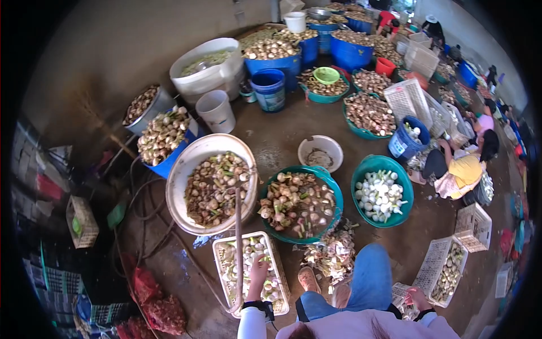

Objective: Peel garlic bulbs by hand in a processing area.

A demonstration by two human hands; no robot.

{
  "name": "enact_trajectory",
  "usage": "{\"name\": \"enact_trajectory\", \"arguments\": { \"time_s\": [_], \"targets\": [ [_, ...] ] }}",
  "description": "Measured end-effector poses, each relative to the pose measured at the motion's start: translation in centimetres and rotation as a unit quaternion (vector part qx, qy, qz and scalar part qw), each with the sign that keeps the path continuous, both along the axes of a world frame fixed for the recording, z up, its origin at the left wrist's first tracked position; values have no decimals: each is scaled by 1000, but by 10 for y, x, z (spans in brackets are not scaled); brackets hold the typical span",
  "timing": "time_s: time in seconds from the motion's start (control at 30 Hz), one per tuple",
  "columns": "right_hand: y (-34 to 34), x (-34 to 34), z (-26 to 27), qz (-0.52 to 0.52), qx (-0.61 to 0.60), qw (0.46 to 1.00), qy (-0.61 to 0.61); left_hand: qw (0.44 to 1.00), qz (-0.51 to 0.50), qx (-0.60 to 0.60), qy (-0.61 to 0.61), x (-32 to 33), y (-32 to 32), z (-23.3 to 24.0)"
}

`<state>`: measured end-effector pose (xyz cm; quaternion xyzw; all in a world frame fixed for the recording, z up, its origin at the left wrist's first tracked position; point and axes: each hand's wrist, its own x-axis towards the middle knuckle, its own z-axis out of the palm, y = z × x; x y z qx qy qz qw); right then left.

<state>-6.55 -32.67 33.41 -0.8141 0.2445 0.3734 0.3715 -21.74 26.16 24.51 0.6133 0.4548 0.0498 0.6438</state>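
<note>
A white plastic crate (280, 275) full of trimmed garlic bulbs stands at my left. Over its bulbs is my left hand (259, 269), reaching in from the near side; whether the fingers grip a bulb is unclear. Beside my right knee, my right hand (418, 297) is low by a small pale basket (398, 292) with light-coloured contents. Its fingers are curled, and what they hold cannot be made out. Ahead of my feet, a green tub (338, 199) holds unpeeled garlic bulbs in murky water. Papery garlic skins (334, 254) are heaped between that tub and my feet.
A bent pipe or hose (239, 254) crosses the crate. A large white tub (171, 190) of bulbs is ahead left; a green basin (408, 201) of peeled white bulbs is ahead right. Another person (463, 171) sits at the right. Red mesh sacks (163, 313) lie lower left.
</note>
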Motion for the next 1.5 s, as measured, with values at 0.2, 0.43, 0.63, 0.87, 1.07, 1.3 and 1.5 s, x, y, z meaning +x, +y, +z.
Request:
{"name": "enact_trajectory", "arguments": {
  "time_s": [0.2, 0.43, 0.63, 0.87, 1.07, 1.3, 1.5],
  "targets": [
    [46, 93, -8, 31, 46, 998, -33, 998, 15, -38, 43, 1, -4, 19],
    [150, 203, -43, 217, 147, 965, 27, 936, -21, 268, 228, -33, 10, 58],
    [276, 250, -128, 231, 286, 928, 61, 995, 14, -40, 87, 50, -111, -2],
    [244, 215, -254, 615, 197, 761, -58, 989, -21, -140, -42, 195, -213, -86],
    [361, 293, -426, 525, 124, 749, -385, 967, 107, -230, -11, 210, -231, -269],
    [451, 371, -564, 598, -92, 623, -496, 992, 63, 11, -108, 286, -152, -341],
    [434, 344, -436, 571, 271, 732, -252, 881, -121, 456, -37, 312, -86, -313]
  ]
}}
